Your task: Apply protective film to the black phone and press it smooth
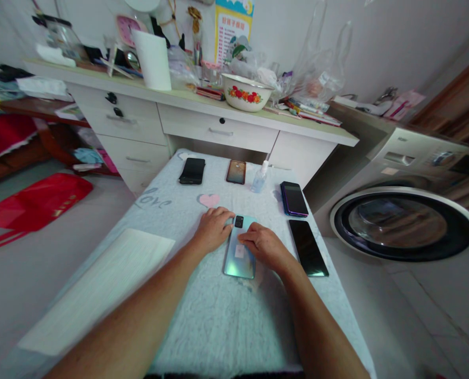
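Your forearms come in over the near end of the cloth-covered table (226, 326). Long pale sheet (100, 289) lies flat on your left, well apart from both hands.

Blue-green phone (238, 268) lies back up mid-table, between your hands, camera block (239, 221) at the far end, small pale label (239, 251) on its back.

Right hand (263, 243): fingers bunched together, tips on the phone's back just beyond the label. Can't tell if anything is pinched in them. Left hand (214, 229): thumb and fingers slightly apart, tips at the phone's far left edge beside the camera block, not clamped on it.

Dark-screened phone (308, 247) lies flat to the right of your right hand, along the table's right side. Just past it, phone stack (295, 199), dark screen on top, purple-blue edge showing. Pink heart print (209, 200) on the cloth beyond your left hand.

Farther out: clear spray bottle (259, 179) standing, brown-backed phone (236, 172) to its left, black phone (192, 171) near the far left corner.

Behind all that, desk (222, 131) with drawers; flowered bowl (247, 93) and white roll (153, 60) on top. Washing machine (408, 152) off to the right.
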`<move>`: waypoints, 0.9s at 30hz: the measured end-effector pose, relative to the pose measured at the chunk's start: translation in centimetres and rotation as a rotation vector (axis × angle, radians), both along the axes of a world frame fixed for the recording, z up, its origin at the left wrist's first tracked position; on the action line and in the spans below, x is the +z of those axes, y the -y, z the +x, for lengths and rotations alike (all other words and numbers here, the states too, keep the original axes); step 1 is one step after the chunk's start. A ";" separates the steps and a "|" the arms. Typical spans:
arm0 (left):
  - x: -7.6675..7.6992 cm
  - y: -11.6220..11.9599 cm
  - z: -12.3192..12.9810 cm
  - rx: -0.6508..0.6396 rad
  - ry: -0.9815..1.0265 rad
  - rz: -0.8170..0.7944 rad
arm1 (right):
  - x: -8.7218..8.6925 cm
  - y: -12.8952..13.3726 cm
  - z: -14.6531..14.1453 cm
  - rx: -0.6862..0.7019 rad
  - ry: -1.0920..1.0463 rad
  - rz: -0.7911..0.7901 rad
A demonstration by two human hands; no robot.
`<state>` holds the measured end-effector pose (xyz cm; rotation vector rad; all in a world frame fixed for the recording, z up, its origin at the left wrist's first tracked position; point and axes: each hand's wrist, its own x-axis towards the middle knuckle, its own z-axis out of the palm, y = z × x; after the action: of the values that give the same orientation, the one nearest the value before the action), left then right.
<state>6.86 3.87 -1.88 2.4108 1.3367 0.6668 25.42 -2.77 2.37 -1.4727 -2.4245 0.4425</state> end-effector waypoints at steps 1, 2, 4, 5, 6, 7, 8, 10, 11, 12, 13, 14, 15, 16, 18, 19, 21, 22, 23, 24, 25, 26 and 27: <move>0.0 0.0 0.0 -0.001 0.000 -0.001 | -0.1 0.0 0.0 -0.011 0.000 -0.002; -0.1 -0.1 0.0 -0.002 -0.001 -0.003 | -0.2 0.0 0.1 -0.026 0.005 -0.006; -0.1 -0.1 0.0 -0.001 0.001 -0.008 | -0.2 0.0 0.1 -0.062 0.018 -0.016; -0.2 -0.1 0.0 -0.001 0.003 -0.009 | -0.2 0.0 0.0 -0.080 0.024 -0.020; -0.1 -0.1 0.0 -0.001 0.005 -0.010 | -0.2 0.0 0.0 -0.099 0.029 -0.024; -0.1 -0.1 0.0 -0.002 0.006 -0.010 | -0.1 -0.1 0.0 -0.117 0.033 -0.027; -0.1 -0.1 0.0 -0.003 0.007 -0.008 | 0.0 -0.1 -0.1 -0.134 0.036 -0.031; 0.0 0.0 0.0 -0.003 0.004 -0.007 | 0.1 -0.1 -0.2 -0.162 0.043 -0.036; 0.0 0.0 0.0 -0.001 0.002 -0.006 | 0.1 -0.1 -0.2 -0.174 0.046 -0.036; 0.1 0.1 0.0 0.002 0.000 -0.006 | 0.1 -0.2 -0.2 -0.183 0.050 -0.035; 0.1 0.1 0.0 0.003 -0.001 -0.006 | 0.1 -0.2 -0.3 -0.190 0.054 -0.031; 0.1 0.1 0.0 0.003 -0.001 -0.006 | 0.0 -0.2 -0.3 -0.196 0.057 -0.025; 0.2 0.2 0.0 0.000 0.000 -0.006 | 0.0 -0.2 -0.3 -0.203 0.059 -0.018; 0.2 0.2 0.0 -0.003 0.001 -0.006 | 0.0 -0.2 -0.4 -0.211 0.061 -0.014; 0.2 0.2 0.0 -0.004 0.001 -0.006 | 0.0 -0.2 -0.4 -0.224 0.062 -0.013; 0.2 0.2 0.0 -0.003 0.001 -0.006 | 0.0 -0.2 -0.4 -0.230 0.062 -0.016; 0.2 0.2 0.0 0.000 0.001 -0.003 | 0.1 -0.2 -0.5 -0.241 0.059 -0.024; 0.2 0.2 0.0 0.001 0.002 -0.002 | 0.1 -0.2 -0.5 -0.246 0.057 -0.025; 0.2 0.2 0.0 0.002 0.003 -0.001 | 0.1 -0.2 -0.5 -0.252 0.055 -0.025; 0.1 0.2 0.0 0.004 0.004 -0.001 | 0.1 -0.2 -0.5 -0.256 0.054 -0.026; 0.1 0.2 0.0 0.006 0.005 -0.001 | 0.1 -0.2 -0.5 -0.257 0.055 -0.028; 0.1 0.1 0.0 0.006 0.006 -0.001 | 0.1 -0.2 -0.5 -0.258 0.057 -0.029; 0.1 0.2 0.0 0.004 0.007 -0.001 | 0.1 -0.2 -0.5 -0.257 0.060 -0.031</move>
<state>6.85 3.71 -1.79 2.4032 1.3394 0.6750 24.92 -2.54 2.51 -1.8042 -2.2375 0.3847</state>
